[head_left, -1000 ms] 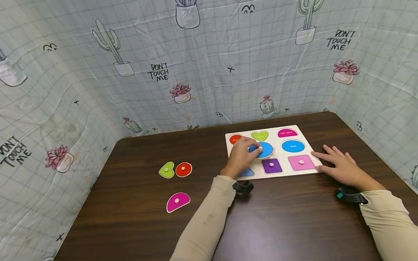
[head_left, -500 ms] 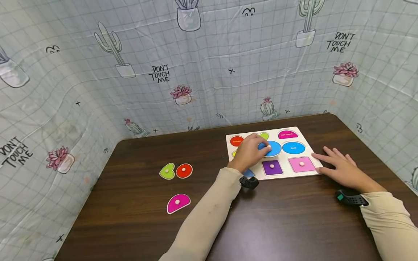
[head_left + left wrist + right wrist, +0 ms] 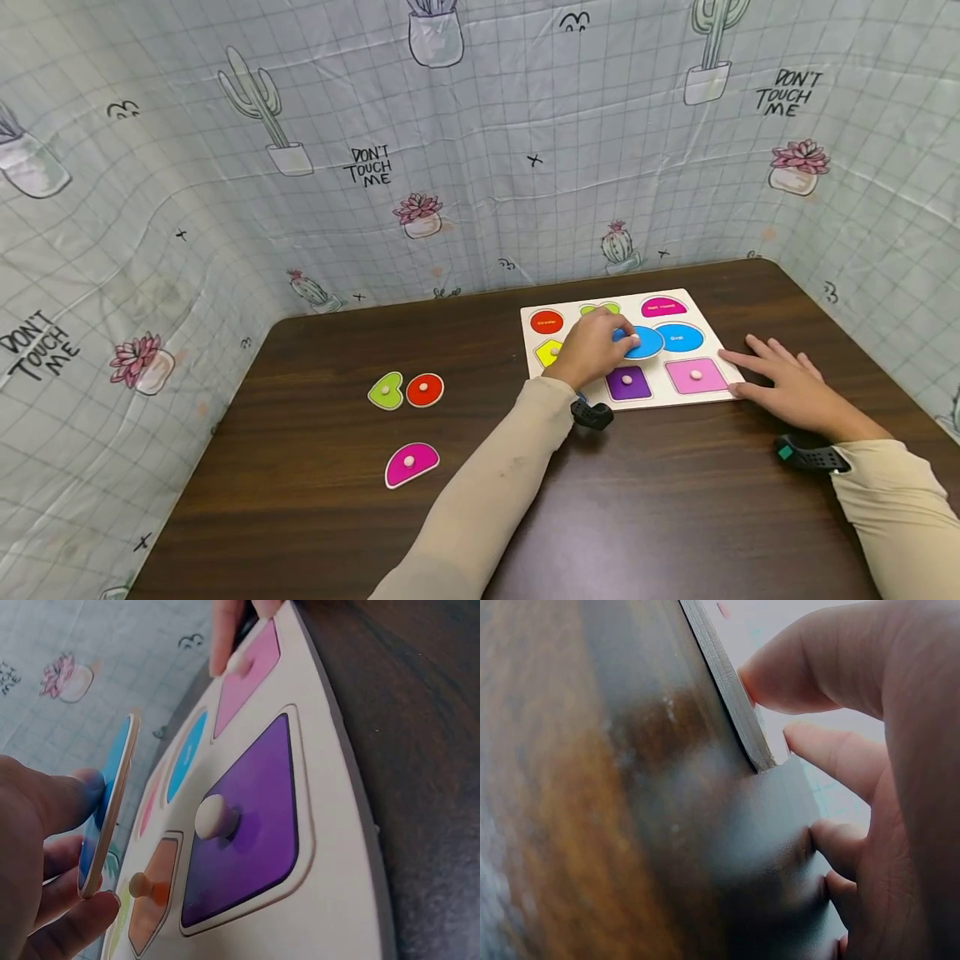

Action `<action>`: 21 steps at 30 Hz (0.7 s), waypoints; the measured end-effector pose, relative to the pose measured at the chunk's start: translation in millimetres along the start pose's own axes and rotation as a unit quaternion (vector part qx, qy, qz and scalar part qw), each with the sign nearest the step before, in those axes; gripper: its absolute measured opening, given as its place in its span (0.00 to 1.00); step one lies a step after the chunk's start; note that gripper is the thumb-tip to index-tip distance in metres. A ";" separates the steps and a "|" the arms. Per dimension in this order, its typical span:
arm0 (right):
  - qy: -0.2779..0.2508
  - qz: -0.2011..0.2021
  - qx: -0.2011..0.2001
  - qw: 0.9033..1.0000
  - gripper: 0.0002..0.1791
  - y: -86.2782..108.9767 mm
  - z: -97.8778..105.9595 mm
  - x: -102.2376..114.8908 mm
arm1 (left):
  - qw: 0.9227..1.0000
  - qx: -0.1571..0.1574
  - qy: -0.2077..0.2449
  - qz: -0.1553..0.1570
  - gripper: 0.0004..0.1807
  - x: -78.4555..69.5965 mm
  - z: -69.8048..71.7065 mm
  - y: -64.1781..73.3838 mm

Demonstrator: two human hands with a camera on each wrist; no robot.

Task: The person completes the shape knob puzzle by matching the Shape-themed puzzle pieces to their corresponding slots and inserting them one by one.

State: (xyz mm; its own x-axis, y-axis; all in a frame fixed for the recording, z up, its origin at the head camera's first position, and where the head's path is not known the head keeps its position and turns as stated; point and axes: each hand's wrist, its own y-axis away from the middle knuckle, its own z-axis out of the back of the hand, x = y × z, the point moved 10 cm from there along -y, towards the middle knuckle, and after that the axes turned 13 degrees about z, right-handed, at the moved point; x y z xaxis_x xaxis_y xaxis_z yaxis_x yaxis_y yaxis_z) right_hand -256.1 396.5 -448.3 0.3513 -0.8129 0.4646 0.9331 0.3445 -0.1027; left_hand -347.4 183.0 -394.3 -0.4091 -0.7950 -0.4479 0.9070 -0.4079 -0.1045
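My left hand (image 3: 596, 346) pinches a blue oval puzzle piece (image 3: 645, 342) by its knob, above the white puzzle board (image 3: 660, 393). In the left wrist view the blue oval piece (image 3: 109, 802) is tilted and raised off the board. It overlaps the edge of the printed oval slot (image 3: 684, 337) in the head view. My right hand (image 3: 795, 392) lies with spread fingers at the board's right edge; its thumb and index finger touch the corner. A purple square piece (image 3: 628, 382), a pink rectangle piece (image 3: 696, 376) and a yellow piece (image 3: 548, 352) sit in the board.
Left of the board on the dark table (image 3: 300, 517) lie a green heart piece (image 3: 386, 391), a red circle piece (image 3: 425, 390) and a magenta half-round piece (image 3: 412, 465). A cactus-print cloth (image 3: 480, 167) stands behind the table and along its sides.
My left hand has moved right across the board with the blue oval piece, from the middle of the board toward the blue oval slot. My right hand has stayed in place.
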 end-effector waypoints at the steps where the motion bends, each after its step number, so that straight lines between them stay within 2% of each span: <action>1: 0.000 0.000 -0.001 1.000 0.35 -0.1 0.1 -0.1 | 1.000 -0.004 0.000 0.001 0.11 -0.2 0.4 -1.1; 4: 0.000 0.002 -0.003 1.000 0.35 -0.3 0.1 0.0 | 1.000 -0.014 -0.019 -0.005 0.11 -2.5 1.3 -3.1; 10: 0.002 0.002 -0.002 1.000 0.35 1.2 -1.4 -1.1 | 0.995 -0.019 -0.083 -0.045 0.11 -16.6 -3.6 -3.9; 15: 0.008 -0.002 0.003 1.000 0.34 1.5 -0.8 -0.5 | 0.994 -0.017 -0.091 -0.052 0.11 -23.9 -8.1 -6.9; 21: 0.009 -0.004 0.004 1.000 0.34 -0.1 2.0 2.6 | 0.996 -0.009 -0.082 -0.042 0.12 -25.3 -15.2 -13.0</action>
State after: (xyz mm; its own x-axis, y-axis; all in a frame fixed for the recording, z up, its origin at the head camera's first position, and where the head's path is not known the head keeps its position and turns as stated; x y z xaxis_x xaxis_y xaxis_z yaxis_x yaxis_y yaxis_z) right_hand -255.4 395.3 -445.3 0.3458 -0.8235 0.4498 0.9351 0.3422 -0.0923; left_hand -347.4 215.2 -395.1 -0.4925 -0.8222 -0.2855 0.8703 -0.4685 -0.1521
